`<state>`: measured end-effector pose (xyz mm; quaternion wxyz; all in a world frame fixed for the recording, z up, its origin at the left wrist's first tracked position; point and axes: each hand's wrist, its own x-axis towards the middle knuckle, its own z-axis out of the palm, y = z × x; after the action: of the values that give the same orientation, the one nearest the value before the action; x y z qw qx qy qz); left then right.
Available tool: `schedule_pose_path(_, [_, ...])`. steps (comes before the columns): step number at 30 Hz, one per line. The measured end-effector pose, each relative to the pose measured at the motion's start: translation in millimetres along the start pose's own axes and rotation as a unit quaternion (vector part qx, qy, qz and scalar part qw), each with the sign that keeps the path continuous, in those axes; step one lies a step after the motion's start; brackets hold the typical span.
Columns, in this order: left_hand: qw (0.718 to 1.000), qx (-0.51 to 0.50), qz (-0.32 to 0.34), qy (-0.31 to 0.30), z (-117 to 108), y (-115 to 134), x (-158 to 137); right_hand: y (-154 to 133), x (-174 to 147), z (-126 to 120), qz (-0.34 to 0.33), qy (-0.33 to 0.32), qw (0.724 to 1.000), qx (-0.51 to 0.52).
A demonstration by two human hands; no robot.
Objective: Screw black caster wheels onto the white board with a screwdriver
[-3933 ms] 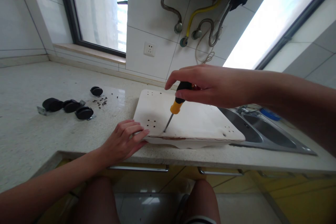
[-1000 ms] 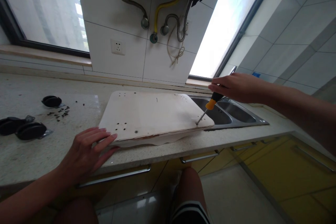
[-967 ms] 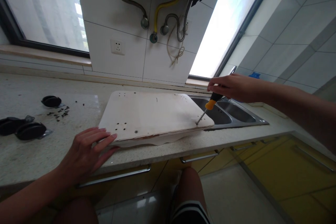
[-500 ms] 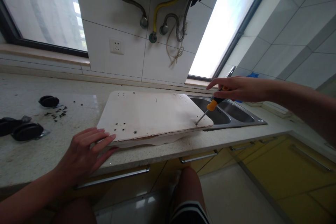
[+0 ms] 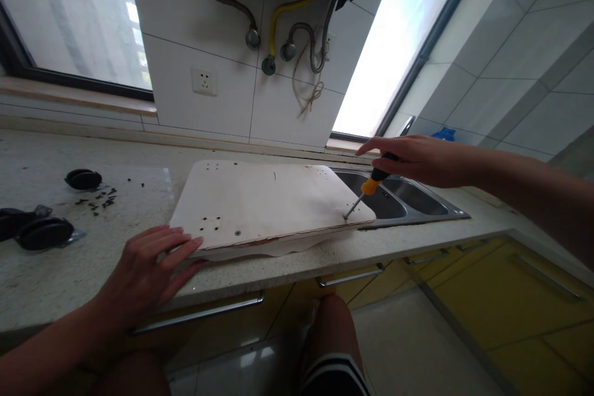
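A white board (image 5: 273,204) with rounded corners lies flat on the counter, its right end over the sink's edge. Its front edge is chipped and split. My left hand (image 5: 151,266) grips the near left corner, fingers on top and thumb at the edge below. In my right hand (image 5: 413,158) is a screwdriver (image 5: 370,186) with a black and orange handle, tilted to the right. Its tip meets the board near the right front corner, by small holes. A screw head (image 5: 238,233) shows near the front edge, and several dark holes (image 5: 211,224) sit beside my left hand.
Black casters (image 5: 46,233) and several small dark screws (image 5: 104,198) lie on the counter (image 5: 116,164) at left. A double metal sink (image 5: 417,198) is at right. Pipes (image 5: 273,25) hang on the wall behind; yellow drawers with metal handles (image 5: 199,314) are below the counter.
The screwdriver handle and my right hand have shifted slightly left, the tip staying at the same spot on the board. My left hand keeps its hold. The whole view has shifted a little.
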<state>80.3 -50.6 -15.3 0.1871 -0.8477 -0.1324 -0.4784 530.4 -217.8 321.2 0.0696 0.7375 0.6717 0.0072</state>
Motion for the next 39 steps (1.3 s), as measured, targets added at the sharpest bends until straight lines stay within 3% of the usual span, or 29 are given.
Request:
schedule_pose_path(6, [1.000, -0.004, -0.004, -0.003, 1.7, -1.0, -3.2, 6.1, 1.9, -1.2, 0.054, 0.026, 0.997, -0.041])
schedule_pose_path(11, [1.000, -0.003, -0.005, 0.001, 0.9, -0.2, 0.4, 13.4, 6.3, -1.5, 0.009, -0.012, 1.000, 0.011])
schedule_pose_path(15, [1.000, 0.005, 0.011, 0.006, -0.6, 0.5, 3.7, 19.5, 9.3, 2.7, 0.050, 0.022, 0.998, -0.012])
schedule_pose_path(20, [1.000, 0.005, 0.006, 0.002, -0.8, 1.2, 3.1, 23.2, 6.6, 2.9, 0.009, -0.010, 0.999, 0.030])
schedule_pose_path(25, [1.000, 0.003, 0.006, 0.002, -0.3, 0.1, 1.5, 14.8, 4.8, 5.2, 0.057, 0.032, 0.998, -0.015])
schedule_pose_path(30, [1.000, -0.002, -0.002, -0.005, 0.1, -1.2, 0.2, 6.2, 0.2, 1.3, 0.010, -0.011, 1.000, 0.009])
schedule_pose_path(35, [1.000, 0.002, -0.006, 0.003, 1.0, -0.5, -0.5, 0.5, -1.3, 0.7, 0.046, 0.022, 0.998, -0.045])
schedule_pose_path(39, [1.000, -0.001, -0.007, -0.010, 1.2, -0.4, -1.9, -5.1, -4.7, -1.4, -0.014, -0.015, 1.000, 0.005])
